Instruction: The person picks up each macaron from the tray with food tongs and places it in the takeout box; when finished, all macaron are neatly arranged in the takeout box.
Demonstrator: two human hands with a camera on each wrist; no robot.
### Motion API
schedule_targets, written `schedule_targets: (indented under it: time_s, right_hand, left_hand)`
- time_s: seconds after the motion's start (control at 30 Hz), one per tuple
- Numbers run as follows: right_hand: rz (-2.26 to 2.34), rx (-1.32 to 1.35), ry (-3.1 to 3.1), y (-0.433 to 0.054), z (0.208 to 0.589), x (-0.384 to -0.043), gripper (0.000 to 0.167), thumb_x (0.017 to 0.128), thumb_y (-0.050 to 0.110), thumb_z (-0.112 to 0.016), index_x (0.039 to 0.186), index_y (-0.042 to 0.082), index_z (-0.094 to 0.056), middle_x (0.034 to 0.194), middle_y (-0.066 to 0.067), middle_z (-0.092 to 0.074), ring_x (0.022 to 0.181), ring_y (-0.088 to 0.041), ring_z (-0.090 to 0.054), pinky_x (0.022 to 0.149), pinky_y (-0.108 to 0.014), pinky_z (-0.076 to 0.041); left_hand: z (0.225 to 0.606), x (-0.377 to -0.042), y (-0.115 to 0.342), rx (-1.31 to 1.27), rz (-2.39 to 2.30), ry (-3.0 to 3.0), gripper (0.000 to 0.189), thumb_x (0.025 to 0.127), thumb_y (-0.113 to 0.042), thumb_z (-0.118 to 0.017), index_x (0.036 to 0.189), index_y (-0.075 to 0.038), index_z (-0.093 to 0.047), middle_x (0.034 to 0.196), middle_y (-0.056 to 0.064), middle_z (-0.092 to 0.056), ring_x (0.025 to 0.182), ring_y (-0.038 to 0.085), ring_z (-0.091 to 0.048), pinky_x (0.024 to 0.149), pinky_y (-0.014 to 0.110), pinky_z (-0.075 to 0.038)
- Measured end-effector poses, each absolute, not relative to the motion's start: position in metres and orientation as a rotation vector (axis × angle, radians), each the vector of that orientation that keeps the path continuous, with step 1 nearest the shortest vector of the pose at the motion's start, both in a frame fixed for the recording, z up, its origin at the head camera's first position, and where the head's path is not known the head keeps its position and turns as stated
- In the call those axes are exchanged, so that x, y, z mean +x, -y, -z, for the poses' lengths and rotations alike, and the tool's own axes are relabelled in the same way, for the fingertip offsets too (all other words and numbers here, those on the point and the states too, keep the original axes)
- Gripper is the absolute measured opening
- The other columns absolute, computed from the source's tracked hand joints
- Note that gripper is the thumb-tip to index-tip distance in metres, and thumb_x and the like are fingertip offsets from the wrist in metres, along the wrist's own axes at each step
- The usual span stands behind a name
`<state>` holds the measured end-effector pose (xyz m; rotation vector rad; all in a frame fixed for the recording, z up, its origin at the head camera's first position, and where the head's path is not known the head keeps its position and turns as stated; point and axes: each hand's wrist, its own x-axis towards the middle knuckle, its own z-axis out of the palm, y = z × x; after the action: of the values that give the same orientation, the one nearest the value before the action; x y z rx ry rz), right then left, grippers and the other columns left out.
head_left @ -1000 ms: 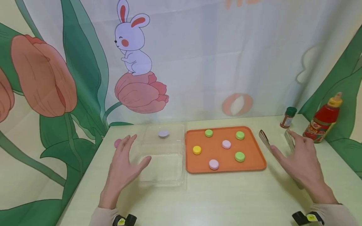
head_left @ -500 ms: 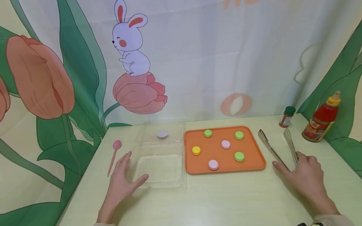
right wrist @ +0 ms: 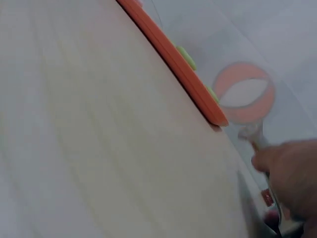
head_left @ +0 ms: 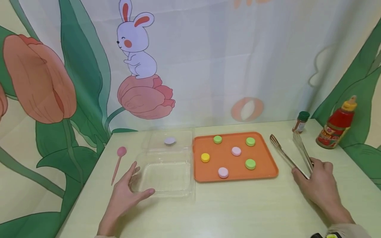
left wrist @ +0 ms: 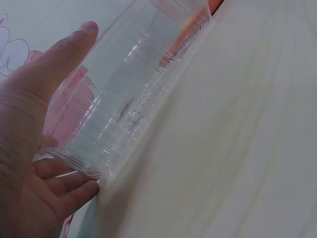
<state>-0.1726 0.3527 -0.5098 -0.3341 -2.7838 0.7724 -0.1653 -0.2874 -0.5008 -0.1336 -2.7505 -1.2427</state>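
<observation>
My right hand (head_left: 319, 186) holds metal tongs (head_left: 287, 158) between thumb and fingers, their arms spread apart and tips toward the back. At the left, my left hand (head_left: 122, 195) lies around the near left corner of a clear plastic box (head_left: 166, 177), thumb along the near side and loosely bent fingers by the left side. In the left wrist view the fingertips (left wrist: 89, 191) are close against the box corner; whether they touch is unclear. An orange tray (head_left: 220, 162) bears several macarons: green (head_left: 250, 164), pink (head_left: 236, 151) and one yellow macaron (head_left: 205, 157).
The box's lid (head_left: 184, 138) lies folded back, with a small lilac piece (head_left: 170, 141) in its area. A pink spoon (head_left: 121, 151) lies at far left. A green-capped spice jar (head_left: 301, 122) and a red sauce bottle (head_left: 336, 127) stand at back right, beyond the tongs.
My right hand has come down onto the tongs and now grips them, their arms slightly closer together. My left hand has lowered to the box's corner, uncovering the pink spoon.
</observation>
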Motion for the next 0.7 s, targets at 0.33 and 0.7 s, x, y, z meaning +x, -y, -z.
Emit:
schedule_targets:
  time_s: [0.33,0.7]
  right_hand:
    - [-1.028,-0.049,2.920,-0.364,0.485,-0.169,0.093,0.108,0.057,-0.069,0.168,-0.002,-0.031,0.127,-0.036,-0.070,0.100,-0.040,-0.067,0.070,-0.038,-0.052]
    - [-1.093,0.137,3.106,-0.358,0.484,-0.163,0.065,0.104,0.056,-0.076,0.152,0.019,-0.055,0.090,-0.002,-0.072,0.081,-0.020,-0.063,0.064,-0.030,-0.043]
  left_hand:
    - [0.500,-0.168,0.282,-0.102,1.330,2.736,0.132,0.080,-0.049,-0.102,0.179,-0.013,-0.022,0.170,0.017,-0.051,0.146,0.041,-0.062,0.119,0.058,-0.051]
    - [0.500,-0.166,0.284,-0.104,1.328,2.736,0.134,0.080,-0.049,-0.102,0.179,-0.010,-0.020,0.172,0.018,-0.048,0.146,0.044,-0.061,0.120,0.058,-0.051]
